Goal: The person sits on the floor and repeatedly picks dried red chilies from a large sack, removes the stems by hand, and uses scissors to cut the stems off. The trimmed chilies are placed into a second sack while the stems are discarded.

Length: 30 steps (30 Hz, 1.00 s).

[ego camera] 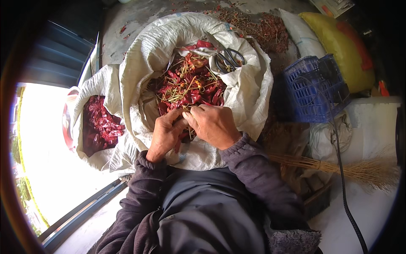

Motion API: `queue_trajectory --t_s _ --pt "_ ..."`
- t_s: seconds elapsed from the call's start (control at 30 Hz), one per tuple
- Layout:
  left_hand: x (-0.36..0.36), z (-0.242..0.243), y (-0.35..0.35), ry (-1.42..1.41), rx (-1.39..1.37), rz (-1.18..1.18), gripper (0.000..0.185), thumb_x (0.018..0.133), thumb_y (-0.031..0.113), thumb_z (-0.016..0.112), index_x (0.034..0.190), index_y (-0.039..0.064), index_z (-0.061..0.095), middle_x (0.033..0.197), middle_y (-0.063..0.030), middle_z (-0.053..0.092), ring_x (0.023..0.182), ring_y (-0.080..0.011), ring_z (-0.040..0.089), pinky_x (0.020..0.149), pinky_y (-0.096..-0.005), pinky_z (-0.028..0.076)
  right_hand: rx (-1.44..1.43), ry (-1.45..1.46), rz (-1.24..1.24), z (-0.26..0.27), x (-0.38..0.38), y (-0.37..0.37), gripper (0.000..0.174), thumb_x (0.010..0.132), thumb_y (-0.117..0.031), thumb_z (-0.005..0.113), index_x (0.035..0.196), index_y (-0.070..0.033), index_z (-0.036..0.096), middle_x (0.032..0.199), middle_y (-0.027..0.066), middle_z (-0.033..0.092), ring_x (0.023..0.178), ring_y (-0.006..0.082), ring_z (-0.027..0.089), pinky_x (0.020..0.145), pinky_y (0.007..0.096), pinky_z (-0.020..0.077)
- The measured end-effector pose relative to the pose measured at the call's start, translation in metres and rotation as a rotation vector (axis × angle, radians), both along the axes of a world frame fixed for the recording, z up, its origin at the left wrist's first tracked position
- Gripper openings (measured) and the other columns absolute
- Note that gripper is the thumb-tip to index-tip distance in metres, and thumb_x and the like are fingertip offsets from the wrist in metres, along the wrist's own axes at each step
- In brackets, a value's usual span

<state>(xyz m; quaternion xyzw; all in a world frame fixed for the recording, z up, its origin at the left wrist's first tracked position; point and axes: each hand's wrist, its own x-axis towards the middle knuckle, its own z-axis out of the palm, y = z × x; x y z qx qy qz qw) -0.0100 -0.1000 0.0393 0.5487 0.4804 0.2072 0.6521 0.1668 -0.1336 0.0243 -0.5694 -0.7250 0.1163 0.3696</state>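
Note:
My left hand (168,130) and my right hand (212,123) meet at the near side of a large white woven sack (158,47) with a rolled-down rim. Their thumbs and forefingers are drawn together, fingertips touching; whatever is between them is hidden by the fingers. Dried red chili peppers (193,95) fill the sack's mouth just beyond my hands, with loose pale stems (179,96) strewn on top. Black-handled scissors (230,60) rest on the far right of the rim, blades pointing away.
A smaller white sack (108,77) of red chilies (101,123) adjoins on the left. Stem litter (266,31) covers the floor behind. To the right are a blue plastic crate (306,89), a yellow sack (342,50), a straw broom (355,170) and a black cable (342,177).

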Motion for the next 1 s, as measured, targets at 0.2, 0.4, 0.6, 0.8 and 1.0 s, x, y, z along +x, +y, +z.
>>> queue_trajectory --t_s 0.2,0.4,0.6,0.8,1.0 --pt "0.005 -0.005 -0.001 -0.253 -0.064 0.100 0.023 0.102 0.012 0.063 0.119 -0.002 0.065 0.066 0.0016 0.055 0.046 -0.0050 0.043 0.038 -0.0232 0.037 0.020 0.334 -0.007 -0.010 0.001 0.007 0.026 0.097 -0.022 0.064 0.077 -0.006 0.060 0.063 0.0093 0.060 0.053 0.0265 0.062 0.050 0.0387 0.0479" --pt "0.010 -0.025 -0.005 -0.507 -0.150 0.272 0.019 0.102 0.013 0.061 0.114 -0.001 0.064 0.062 -0.0011 0.051 0.046 -0.0076 0.041 0.036 -0.0240 0.037 -0.547 1.354 0.020 -0.010 -0.017 0.002 0.036 0.105 -0.024 0.054 0.074 -0.006 0.057 0.060 0.0000 0.053 0.050 0.0078 0.048 0.046 0.0265 0.0416" --pt "0.008 -0.040 -0.001 -0.861 -0.358 0.389 0.011 0.104 0.018 0.058 0.109 0.009 0.060 0.072 -0.0017 0.051 0.050 -0.0083 0.042 0.037 -0.0220 0.036 -0.544 1.870 0.002 -0.020 -0.015 0.008 0.038 0.104 -0.036 0.053 0.076 -0.011 0.049 0.063 0.0028 0.054 0.047 0.0107 0.049 0.040 0.0249 0.0339" --pt "-0.044 -0.049 0.025 -1.062 -0.346 0.616 0.014 0.101 0.008 0.061 0.112 0.001 0.059 0.116 -0.0145 0.062 0.090 -0.0210 0.058 0.064 -0.0221 0.053 -0.407 1.091 -0.184 -0.035 0.016 0.022 0.015 0.091 -0.014 0.073 0.091 -0.007 0.060 0.084 0.0049 0.071 0.064 0.0120 0.065 0.048 0.0268 0.0479" --pt "-0.052 -0.065 0.030 -0.784 -0.195 0.459 0.025 0.089 -0.010 0.052 0.102 0.009 0.059 0.110 -0.0173 0.065 0.055 -0.0071 0.041 0.046 -0.0168 0.033 -0.210 -0.169 -0.138 -0.044 -0.014 0.040 0.020 0.092 -0.026 0.070 0.093 -0.006 0.066 0.080 0.0149 0.070 0.069 0.0334 0.071 0.061 0.0451 0.0564"
